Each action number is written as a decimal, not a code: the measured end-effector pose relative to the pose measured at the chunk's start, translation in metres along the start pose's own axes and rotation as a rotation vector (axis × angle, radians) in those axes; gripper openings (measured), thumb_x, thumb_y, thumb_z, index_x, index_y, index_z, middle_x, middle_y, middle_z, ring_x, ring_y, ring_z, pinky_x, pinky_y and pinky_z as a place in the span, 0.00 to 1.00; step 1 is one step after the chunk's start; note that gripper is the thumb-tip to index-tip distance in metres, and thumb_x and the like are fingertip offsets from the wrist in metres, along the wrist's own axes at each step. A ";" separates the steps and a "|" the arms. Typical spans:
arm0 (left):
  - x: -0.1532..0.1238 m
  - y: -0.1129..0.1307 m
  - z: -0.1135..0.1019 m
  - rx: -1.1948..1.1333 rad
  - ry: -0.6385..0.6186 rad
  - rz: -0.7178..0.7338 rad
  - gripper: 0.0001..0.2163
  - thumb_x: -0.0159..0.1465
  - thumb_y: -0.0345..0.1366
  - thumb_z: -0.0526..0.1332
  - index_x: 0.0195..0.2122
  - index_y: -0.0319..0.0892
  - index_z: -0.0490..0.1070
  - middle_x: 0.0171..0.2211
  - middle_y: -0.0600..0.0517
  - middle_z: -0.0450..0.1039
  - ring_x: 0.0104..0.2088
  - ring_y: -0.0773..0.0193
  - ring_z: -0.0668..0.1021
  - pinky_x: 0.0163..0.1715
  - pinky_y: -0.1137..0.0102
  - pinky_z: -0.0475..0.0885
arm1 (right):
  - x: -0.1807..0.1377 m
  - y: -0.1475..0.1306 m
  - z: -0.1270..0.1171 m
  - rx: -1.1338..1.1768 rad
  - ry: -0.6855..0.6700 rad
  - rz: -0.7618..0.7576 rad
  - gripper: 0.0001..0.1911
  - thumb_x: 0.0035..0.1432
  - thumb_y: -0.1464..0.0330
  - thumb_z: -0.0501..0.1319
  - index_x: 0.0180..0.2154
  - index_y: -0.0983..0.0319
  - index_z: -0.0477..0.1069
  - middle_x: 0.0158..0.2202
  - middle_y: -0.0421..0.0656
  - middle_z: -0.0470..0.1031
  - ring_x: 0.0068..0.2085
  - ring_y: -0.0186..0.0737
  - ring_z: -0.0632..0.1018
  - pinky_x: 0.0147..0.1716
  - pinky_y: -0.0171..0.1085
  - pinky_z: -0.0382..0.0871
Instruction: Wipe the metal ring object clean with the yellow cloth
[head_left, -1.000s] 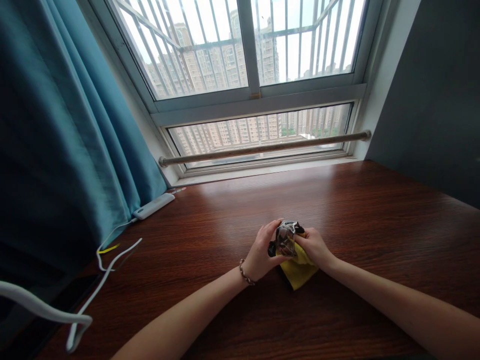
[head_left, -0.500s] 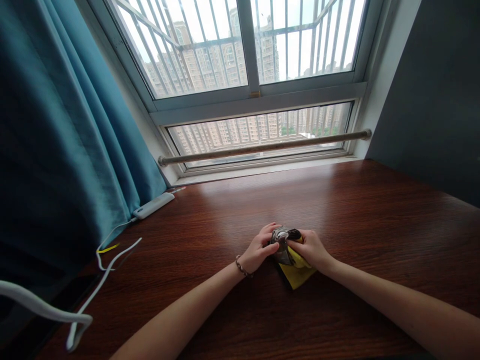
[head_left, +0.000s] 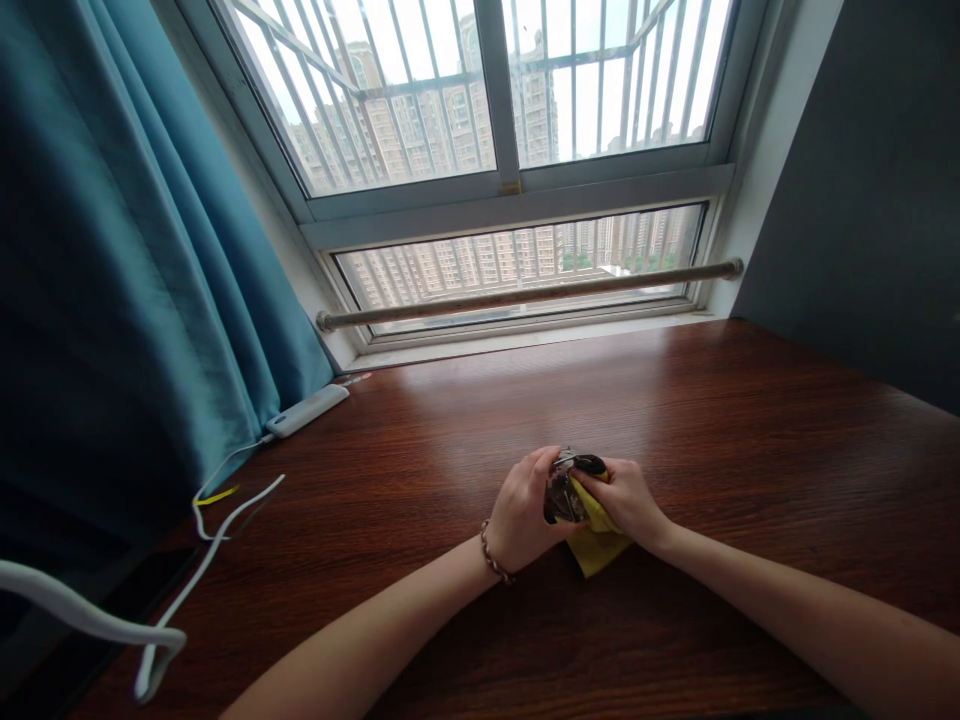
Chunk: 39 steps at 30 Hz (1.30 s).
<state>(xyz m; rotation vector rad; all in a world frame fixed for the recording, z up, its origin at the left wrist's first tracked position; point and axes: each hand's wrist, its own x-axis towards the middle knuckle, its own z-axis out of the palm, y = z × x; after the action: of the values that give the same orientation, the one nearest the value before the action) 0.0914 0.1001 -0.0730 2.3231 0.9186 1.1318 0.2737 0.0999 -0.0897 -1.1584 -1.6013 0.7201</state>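
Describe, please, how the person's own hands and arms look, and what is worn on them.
The left hand and right hand wear no gloves; no sleeves show. The left wrist has a brownish, braided-looking bracelet; the right wrist is bare.

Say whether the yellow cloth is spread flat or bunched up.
The yellow cloth is bunched, not spread flat: the right hand grips its upper part beside the glassy object, while a corner shows loose below.
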 end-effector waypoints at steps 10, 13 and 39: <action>0.005 -0.008 -0.001 -0.359 -0.044 -0.209 0.35 0.47 0.40 0.70 0.50 0.39 0.51 0.44 0.43 0.71 0.43 0.58 0.76 0.45 0.62 0.73 | 0.002 0.002 0.001 0.080 0.097 0.061 0.34 0.60 0.46 0.55 0.17 0.68 0.60 0.18 0.42 0.59 0.21 0.33 0.59 0.20 0.32 0.50; 0.007 -0.011 -0.001 -0.462 0.002 -0.238 0.32 0.49 0.40 0.69 0.48 0.39 0.51 0.46 0.42 0.69 0.46 0.58 0.75 0.46 0.62 0.72 | 0.004 0.006 -0.001 0.176 0.179 0.098 0.31 0.60 0.46 0.57 0.23 0.68 0.63 0.22 0.44 0.63 0.25 0.36 0.63 0.23 0.32 0.56; 0.002 -0.011 0.002 -0.287 -0.024 -0.186 0.41 0.41 0.40 0.72 0.52 0.38 0.50 0.48 0.40 0.67 0.46 0.54 0.73 0.48 0.57 0.68 | -0.008 -0.035 -0.005 -0.261 -0.239 -0.629 0.28 0.71 0.52 0.45 0.58 0.69 0.52 0.51 0.51 0.63 0.53 0.46 0.65 0.60 0.46 0.48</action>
<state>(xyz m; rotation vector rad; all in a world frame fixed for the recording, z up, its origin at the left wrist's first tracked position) 0.0898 0.1089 -0.0794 1.9751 0.8789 1.0774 0.2667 0.0790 -0.0607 -0.6848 -2.1621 0.2431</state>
